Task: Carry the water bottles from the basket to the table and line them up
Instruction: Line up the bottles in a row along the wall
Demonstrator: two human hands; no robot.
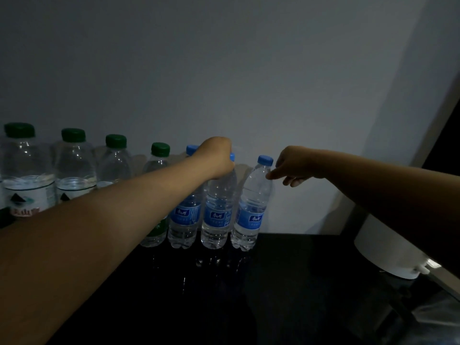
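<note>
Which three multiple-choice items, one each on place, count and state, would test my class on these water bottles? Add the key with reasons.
1. Where does the row of bottles stand? A in a basket; B on the dark table by the wall; C on the floor.
2. How many bottles carry blue labels? A one; B three; C six.
3. What is the left hand doing? A lying flat; B holding a green cap; C gripping the top of the middle blue bottle.
Key: B, bases rest on the tabletop; B, three labels show; C, fingers curl round its neck.
</note>
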